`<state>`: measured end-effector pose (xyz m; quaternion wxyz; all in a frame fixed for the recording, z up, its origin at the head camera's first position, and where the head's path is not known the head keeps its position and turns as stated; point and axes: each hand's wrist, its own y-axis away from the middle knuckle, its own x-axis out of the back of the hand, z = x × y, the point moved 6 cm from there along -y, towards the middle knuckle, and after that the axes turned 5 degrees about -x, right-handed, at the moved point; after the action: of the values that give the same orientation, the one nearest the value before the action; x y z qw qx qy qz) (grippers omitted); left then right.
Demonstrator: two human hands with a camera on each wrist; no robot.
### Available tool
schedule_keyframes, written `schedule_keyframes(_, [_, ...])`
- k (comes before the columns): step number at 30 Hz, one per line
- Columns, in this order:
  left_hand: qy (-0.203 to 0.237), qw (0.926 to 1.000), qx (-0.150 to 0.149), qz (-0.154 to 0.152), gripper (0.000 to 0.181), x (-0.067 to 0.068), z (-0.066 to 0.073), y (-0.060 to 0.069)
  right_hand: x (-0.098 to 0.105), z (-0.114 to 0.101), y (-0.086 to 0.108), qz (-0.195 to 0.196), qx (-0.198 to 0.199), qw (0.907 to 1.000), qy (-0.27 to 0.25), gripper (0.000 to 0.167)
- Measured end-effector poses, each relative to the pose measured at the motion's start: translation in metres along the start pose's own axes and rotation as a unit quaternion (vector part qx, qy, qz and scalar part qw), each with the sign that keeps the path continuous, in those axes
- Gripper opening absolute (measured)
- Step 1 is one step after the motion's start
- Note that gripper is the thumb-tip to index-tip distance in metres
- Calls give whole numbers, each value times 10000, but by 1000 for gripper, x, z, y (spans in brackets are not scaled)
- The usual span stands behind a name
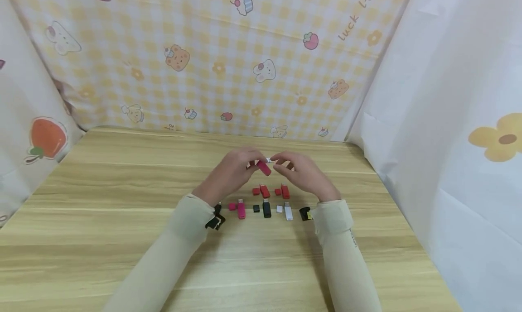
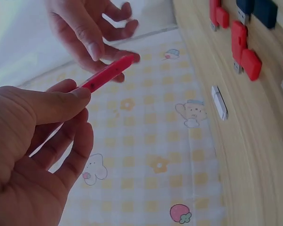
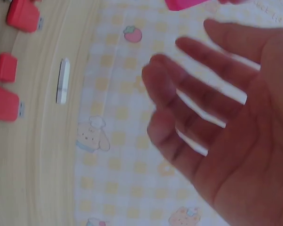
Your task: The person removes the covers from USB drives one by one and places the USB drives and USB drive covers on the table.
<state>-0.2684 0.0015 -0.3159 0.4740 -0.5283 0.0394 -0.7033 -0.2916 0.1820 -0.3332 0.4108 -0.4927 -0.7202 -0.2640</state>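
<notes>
My left hand [image 1: 236, 169] pinches a pink USB stick [image 1: 264, 168] between thumb and fingers, held up above the table. In the left wrist view, the stick [image 2: 108, 74] points away from the left thumb toward the other hand. My right hand [image 1: 301, 170] hovers close to the stick's free end, its fingers loosely bent. The right wrist view has nothing in this palm [image 3: 245, 155], and a pink piece [image 3: 184, 4] shows at the top edge. Whether a right fingertip touches the stick, I cannot tell. A small white and silver piece [image 2: 219, 102] lies on the table beyond.
On the wooden table [image 1: 122, 244], uncapped USB sticks lie beside their caps: two red [image 1: 285, 191], one pink [image 1: 241, 209], one black [image 1: 267, 208], one white [image 1: 288, 211]. Black straps show at each wrist. A patterned cloth [image 1: 212, 67] hangs behind the table.
</notes>
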Motion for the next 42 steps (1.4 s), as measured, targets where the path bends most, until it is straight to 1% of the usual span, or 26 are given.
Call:
schedule_keyframes(4, [210, 9994, -73, 279, 22, 9, 4, 9, -6, -14, 0, -119, 387, 9991, -107, 30])
schedule_keyframes(8, [222, 9987, -74, 443, 22, 16, 6, 16, -9, -27, 0, -22, 591, 9982, -112, 28])
schedule_keyframes(12, [270, 9978, -116, 589, 21, 19, 6, 22, -12, -38, 1, 81, 823, 9965, -139, 22])
schedule_keyframes(15, [283, 9969, -159, 719, 21, 21, 6, 25, -13, -44, 2, 163, 922, 9955, -162, 16])
schedule_keyframes(18, [241, 9965, -155, 788, 21, 22, 6, 27, -14, -46, 2, 231, 903, 9955, -186, 13])
schedule_keyframes(21, [288, 9967, -88, 748, 22, 22, 6, 27, -13, -47, 2, 287, 904, 9954, -157, 12])
schedule_keyframes(25, [365, 9975, 82, 599, 24, 20, 4, 28, -11, -48, 2, 408, 965, 9945, -66, 11])
schedule_keyframes(33, [289, 9984, 344, 343, 23, 18, 2, 33, -7, -53, 6, 617, 1113, 9918, 138, 12])
schedule_keyframes(38, [267, 9979, 474, 342, 17, 21, 2, 36, -7, -56, 8, 746, 1240, 9892, 229, 12])
schedule_keyframes(42, [205, 9983, 424, 354, 16, 21, 1, 38, -6, -59, 10, 835, 1296, 9876, 294, 14])
